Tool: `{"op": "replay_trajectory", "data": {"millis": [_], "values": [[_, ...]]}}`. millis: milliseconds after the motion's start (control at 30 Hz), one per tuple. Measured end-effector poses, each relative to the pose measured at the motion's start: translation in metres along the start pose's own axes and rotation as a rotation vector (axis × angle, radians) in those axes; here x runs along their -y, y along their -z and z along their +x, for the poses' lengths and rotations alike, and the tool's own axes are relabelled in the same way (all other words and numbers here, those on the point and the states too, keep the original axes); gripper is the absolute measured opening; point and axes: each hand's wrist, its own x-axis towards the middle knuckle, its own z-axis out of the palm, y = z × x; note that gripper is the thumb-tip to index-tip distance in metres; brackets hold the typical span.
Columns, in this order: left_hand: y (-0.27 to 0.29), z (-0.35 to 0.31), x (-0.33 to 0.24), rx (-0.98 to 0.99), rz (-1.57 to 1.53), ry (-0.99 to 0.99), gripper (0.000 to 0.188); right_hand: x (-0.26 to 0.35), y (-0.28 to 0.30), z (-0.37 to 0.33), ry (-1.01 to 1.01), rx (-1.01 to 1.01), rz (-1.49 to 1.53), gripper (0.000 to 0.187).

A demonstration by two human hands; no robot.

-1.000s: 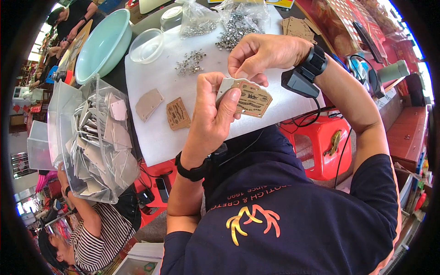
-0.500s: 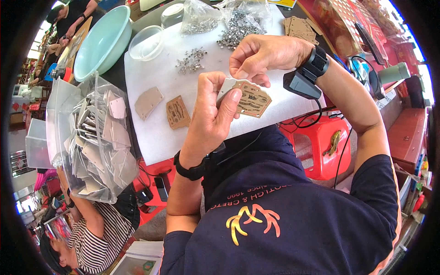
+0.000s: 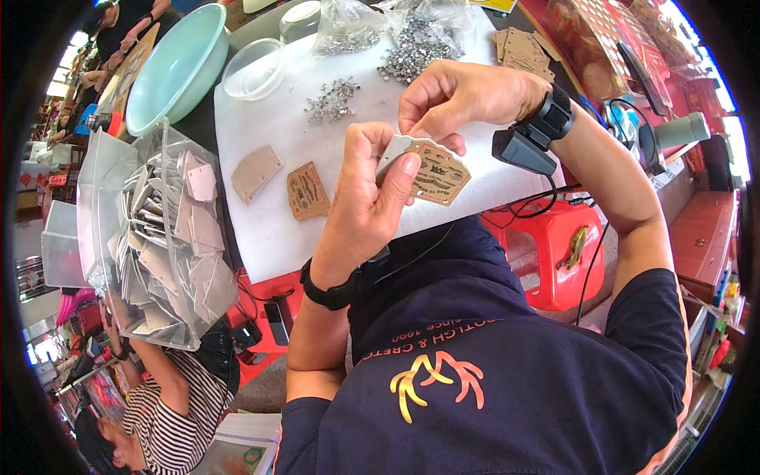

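Observation:
My left hand grips a small die-cut card with a brown printed face and a pale grey layer along its upper left edge. Its thumb lies across the card's front. At the card's top edge, my right hand has its fingers pinched together; whatever is between them is hidden. On the white sheet to the left lie a brown printed card and a grey card. Beyond them is a small heap of shiny metal pieces, with a larger metal heap near my right hand.
A clear bin full of grey cards stands at the left. Behind it are a pale blue basin and a round clear tub. Brown cards are stacked at the back right. A red stool stands below the table.
My right hand's fingers have shifted slightly at the card's top edge, and the card has tilted a little. My left hand keeps its hold.

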Motion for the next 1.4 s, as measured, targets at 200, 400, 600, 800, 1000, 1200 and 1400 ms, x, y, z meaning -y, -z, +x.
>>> {"op": "replay_trajectory", "data": {"millis": [200, 400, 600, 800, 1000, 1200, 1400], "values": [[-0.003, 0.0, -0.002, -0.004, 0.019, -0.019, 0.019, 0.0, -0.002, -0.002, -0.008, -0.007, 0.04, 0.017], [0.0, 0.0, -0.002, 0.014, -0.014, 0.012, 0.018, -0.003, 0.005, -0.004, -0.035, 0.024, 0.037, 0.022], [-0.003, -0.001, -0.005, 0.028, 0.026, 0.007, 0.021, -0.002, 0.003, -0.003, -0.038, 0.059, 0.046, 0.02], [-0.002, 0.001, -0.004, 0.048, -0.034, -0.008, 0.017, -0.005, 0.004, -0.007, -0.029, 0.063, 0.077, 0.022], [-0.002, 0.0, -0.006, 0.073, -0.085, 0.031, 0.017, -0.002, -0.002, -0.011, -0.041, 0.023, 0.134, 0.019], [0.001, -0.002, -0.002, 0.068, -0.016, -0.001, 0.015, -0.005, -0.004, -0.011, -0.074, 0.027, 0.048, 0.024], [-0.001, -0.008, -0.006, -0.069, 0.384, -0.349, 0.02, 0.014, -0.029, -0.029, 0.077, -0.157, 0.011, 0.015]]}}
